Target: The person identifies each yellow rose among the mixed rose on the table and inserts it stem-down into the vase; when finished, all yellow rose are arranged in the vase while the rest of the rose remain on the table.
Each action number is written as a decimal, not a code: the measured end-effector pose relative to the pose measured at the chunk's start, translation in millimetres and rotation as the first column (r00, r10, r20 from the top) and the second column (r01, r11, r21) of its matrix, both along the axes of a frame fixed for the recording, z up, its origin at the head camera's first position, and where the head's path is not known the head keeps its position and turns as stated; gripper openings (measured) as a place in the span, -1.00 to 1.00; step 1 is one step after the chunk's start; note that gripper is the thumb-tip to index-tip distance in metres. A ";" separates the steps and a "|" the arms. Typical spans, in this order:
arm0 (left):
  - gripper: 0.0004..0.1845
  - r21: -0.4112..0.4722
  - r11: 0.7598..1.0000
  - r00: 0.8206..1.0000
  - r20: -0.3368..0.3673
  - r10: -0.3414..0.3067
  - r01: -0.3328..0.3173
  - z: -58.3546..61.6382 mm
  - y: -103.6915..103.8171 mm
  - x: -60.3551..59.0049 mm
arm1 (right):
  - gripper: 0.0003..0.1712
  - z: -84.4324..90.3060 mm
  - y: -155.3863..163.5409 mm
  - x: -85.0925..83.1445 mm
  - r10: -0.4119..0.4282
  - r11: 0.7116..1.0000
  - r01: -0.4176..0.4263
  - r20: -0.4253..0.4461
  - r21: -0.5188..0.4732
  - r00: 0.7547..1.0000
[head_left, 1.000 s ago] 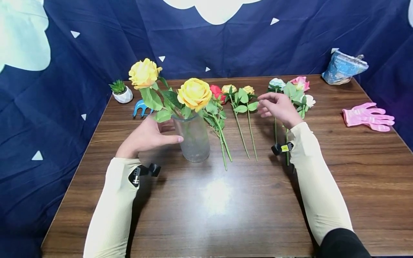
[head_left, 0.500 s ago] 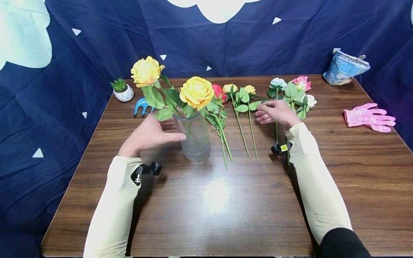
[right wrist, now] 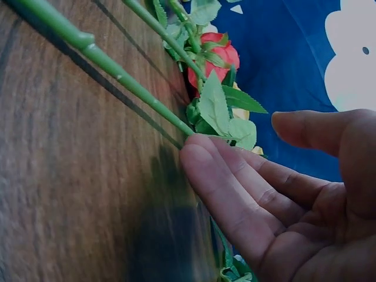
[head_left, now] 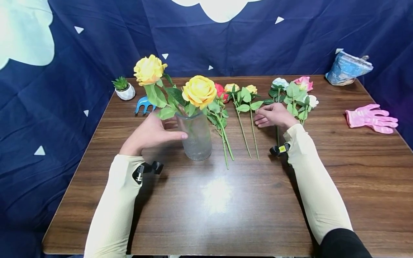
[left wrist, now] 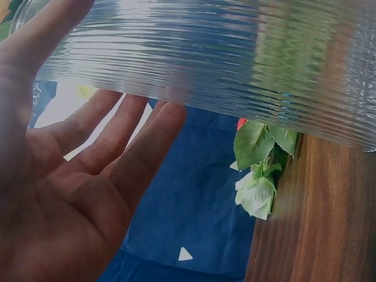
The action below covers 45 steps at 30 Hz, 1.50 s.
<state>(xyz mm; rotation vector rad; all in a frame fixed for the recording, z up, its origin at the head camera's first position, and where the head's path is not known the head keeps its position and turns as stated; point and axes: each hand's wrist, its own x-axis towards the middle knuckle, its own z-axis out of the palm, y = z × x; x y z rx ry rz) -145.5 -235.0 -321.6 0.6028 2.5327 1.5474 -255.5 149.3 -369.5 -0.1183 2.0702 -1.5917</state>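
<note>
A ribbed clear glass vase [head_left: 197, 139] stands on the table with two yellow roses [head_left: 199, 91] in it. My left hand [head_left: 154, 130] holds its side, thumb on the near face and fingers behind; in the left wrist view the fingers [left wrist: 147, 153] meet the ribbed glass. My right hand [head_left: 272, 115] reaches low beside two smaller yellow-orange roses [head_left: 251, 89] lying on the table. In the right wrist view its fingers extend with fingertips right at a green stem [right wrist: 129, 82], while the thumb [right wrist: 305, 129] stays apart.
Red roses [head_left: 220, 92] lie just right of the vase. Pale blue, pink and white roses [head_left: 303, 84] lie beyond the right hand. A potted succulent [head_left: 125, 91] and blue rake head [head_left: 144, 104] are back left; a pink glove [head_left: 371, 119] and blue bag [head_left: 348, 68] sit right.
My right hand has lowered slightly and shifted left, toward the smaller yellow-orange roses' stems. The left hand keeps its hold on the vase. The whole view has drifted a little.
</note>
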 end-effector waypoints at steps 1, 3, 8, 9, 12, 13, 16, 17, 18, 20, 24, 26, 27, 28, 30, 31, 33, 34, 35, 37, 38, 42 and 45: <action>-0.24 -0.012 1.000 1.000 -0.012 0.000 -0.001 0.2 0.4 0.1 | -0.45 -0.1 0.2 0.5 0.001 1.000 -0.001 0.003 -0.002 1.000; -0.25 -0.022 1.000 1.000 -0.019 -0.002 0.002 0.8 1.1 0.1 | -0.45 -0.5 0.2 1.5 -0.008 1.000 0.008 0.007 -0.001 1.000; -0.18 -0.018 1.000 1.000 0.014 -0.003 0.003 2.8 1.8 -0.4 | -0.46 -3.5 -0.4 2.0 -0.029 1.000 0.029 0.012 -0.005 0.999; -0.16 -0.016 1.000 1.000 0.018 -0.003 0.003 3.1 1.8 -0.6 | -0.46 -4.3 -0.6 2.1 -0.030 1.000 0.030 0.016 -0.009 0.999; -0.13 -0.018 1.000 1.000 0.019 -0.004 0.005 3.3 2.1 -1.2 | -0.45 -6.4 -0.1 2.6 -0.028 0.999 0.029 0.031 -0.022 0.999; -0.14 -0.021 1.000 1.000 0.019 -0.006 0.006 3.2 2.2 -1.5 | -0.44 -6.8 0.3 3.0 -0.029 0.999 0.030 0.039 -0.024 0.999; -0.15 -0.026 1.000 1.000 0.014 -0.017 0.018 2.7 3.4 -2.6 | -0.45 -7.7 1.9 4.4 -0.038 0.999 0.039 0.055 -0.025 0.998; -0.15 -0.024 1.000 1.000 0.016 -0.019 0.020 2.4 3.6 -3.1 | -0.46 -7.8 2.3 4.6 -0.042 0.999 0.043 0.058 -0.025 0.997; -0.16 -0.026 0.999 1.000 0.012 -0.022 0.022 2.4 3.9 -3.6 | -0.46 -7.8 2.4 4.8 -0.046 0.999 0.047 0.060 -0.023 0.997; -0.16 -0.030 0.999 1.000 0.010 -0.019 0.019 2.8 4.1 -3.6 | -0.47 -7.4 2.0 4.0 -0.048 0.999 0.050 0.066 -0.022 0.997; -0.17 -0.028 1.000 0.999 0.034 0.000 0.001 4.2 2.3 -1.8 | -0.49 -5.8 -2.2 -0.7 -0.056 0.998 0.058 0.088 -0.016 0.995; -0.16 -0.029 1.000 0.999 0.052 0.007 -0.006 4.8 1.1 -0.3 | -0.50 -5.0 -4.2 -3.7 -0.056 0.998 0.057 0.102 -0.001 0.993; -0.16 -0.028 1.000 0.998 0.057 0.008 -0.006 4.9 0.6 0.1 | -0.50 -4.7 -5.1 -5.0 -0.056 0.998 0.056 0.112 0.003 0.992; -0.16 -0.034 0.999 0.998 0.057 0.008 -0.007 5.1 0.3 0.5 | -0.50 -4.2 -5.9 -6.0 -0.056 0.998 0.055 0.121 0.012 0.991; -0.15 -0.038 0.999 0.998 0.061 0.007 -0.004 5.6 -0.2 1.0 | -0.49 -3.4 -7.5 -7.5 -0.054 0.998 0.051 0.138 0.025 0.989; -0.15 -0.045 0.999 0.998 0.062 0.009 -0.006 5.6 -0.6 1.2 | -0.48 -2.9 -8.3 -7.9 -0.049 0.998 0.044 0.142 0.033 0.989; -0.16 -0.052 0.999 0.998 0.064 0.013 -0.010 5.2 -1.4 1.2 | -0.47 -2.4 -10.3 -8.5 -0.044 0.999 0.039 0.149 0.037 0.988; -0.16 -0.056 0.998 0.998 0.064 0.015 -0.011 4.9 -1.8 1.2 | -0.48 -2.5 -11.7 -8.7 -0.045 0.998 0.038 0.148 0.044 0.988; -0.16 -0.054 0.999 0.998 0.065 0.012 -0.009 5.0 -1.9 1.2 | -0.48 -2.8 -12.8 -8.8 -0.043 0.998 0.036 0.145 0.050 0.988; -0.15 -0.052 0.999 0.998 0.062 0.007 -0.003 4.4 -2.1 0.8 | -0.51 -3.7 -15.1 -8.7 -0.053 0.997 0.045 0.139 0.060 0.989; -0.15 -0.049 0.999 0.998 0.061 0.002 0.000 3.9 -2.0 0.7 | -0.53 -4.4 -16.1 -8.6 -0.063 0.996 0.055 0.136 0.065 0.989; -0.14 -0.042 0.999 0.999 0.054 -0.002 0.005 2.2 -2.0 0.4 | -0.60 -7.1 -19.8 -7.2 -0.104 0.991 0.094 0.098 0.098 0.990; -0.15 -0.045 0.999 0.998 0.059 0.008 -0.006 1.0 -2.1 0.4 | -0.67 -8.6 -21.4 -5.6 -0.129 0.985 0.122 0.057 0.122 0.990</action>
